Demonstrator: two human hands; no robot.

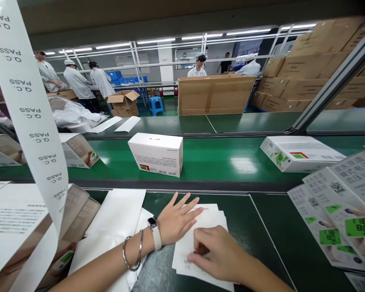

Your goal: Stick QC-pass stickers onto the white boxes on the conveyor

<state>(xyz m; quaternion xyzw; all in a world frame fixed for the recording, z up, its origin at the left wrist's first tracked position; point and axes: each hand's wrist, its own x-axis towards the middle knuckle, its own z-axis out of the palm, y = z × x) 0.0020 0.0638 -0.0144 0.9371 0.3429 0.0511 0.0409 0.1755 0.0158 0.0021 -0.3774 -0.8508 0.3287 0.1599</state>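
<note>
My left hand lies flat with its fingers spread, over the upper left edge of a small stack of white paper sheets. My right hand rests on the same stack with fingers curled and thumb drawn in; what they pinch, if anything, is hidden. Faint "Q.C." lettering shows on the paper by the right thumb. Left of my left hand lie more white sheets, partly under my forearm. A long white strip of "Q.C. PASS" stickers hangs down at the left.
Beyond the bench a green conveyor belt carries a white printed box and another box at right. Printed cartons stand at near right, large boxes at near left. Co-workers in white stand far back.
</note>
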